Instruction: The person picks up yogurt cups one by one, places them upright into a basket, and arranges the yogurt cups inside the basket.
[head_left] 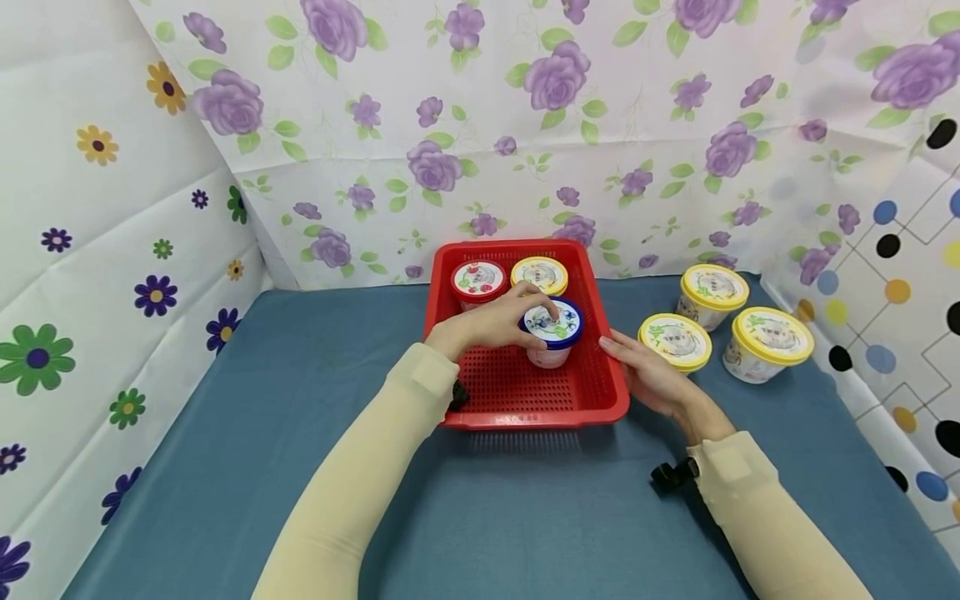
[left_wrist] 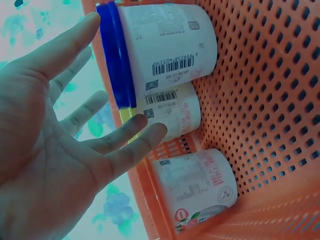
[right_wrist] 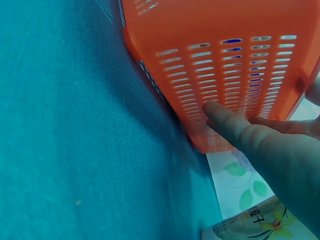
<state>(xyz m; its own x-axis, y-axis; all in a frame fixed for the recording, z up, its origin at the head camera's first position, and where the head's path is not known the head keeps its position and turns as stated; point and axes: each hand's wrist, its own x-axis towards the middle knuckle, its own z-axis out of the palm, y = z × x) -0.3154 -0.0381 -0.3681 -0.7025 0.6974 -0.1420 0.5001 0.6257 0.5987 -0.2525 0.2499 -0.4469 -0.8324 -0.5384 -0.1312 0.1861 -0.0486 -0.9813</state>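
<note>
A tub with a blue lid (head_left: 567, 331) stands inside a red plastic basket (head_left: 525, 419), toward its right side. My left hand (head_left: 495, 322) reaches over the lid with fingers spread; in the left wrist view its thumb tip is right at the blue rim, and the other fingers stand apart from the tub. Behind are a red-lidded tub (head_left: 478, 280) and a yellow-lidded tub (head_left: 540, 273), both in the basket. My right hand (head_left: 651, 375) holds the basket's right side, thumb at the rim and fingers against the slotted outer wall.
Right of the basket, a near yellow-lidded tub (head_left: 675, 340), a back one (head_left: 714, 287) and a right one (head_left: 772, 333) stand on the blue cloth (head_left: 525, 517). A flowered sheet (head_left: 360, 158) hangs close behind the basket.
</note>
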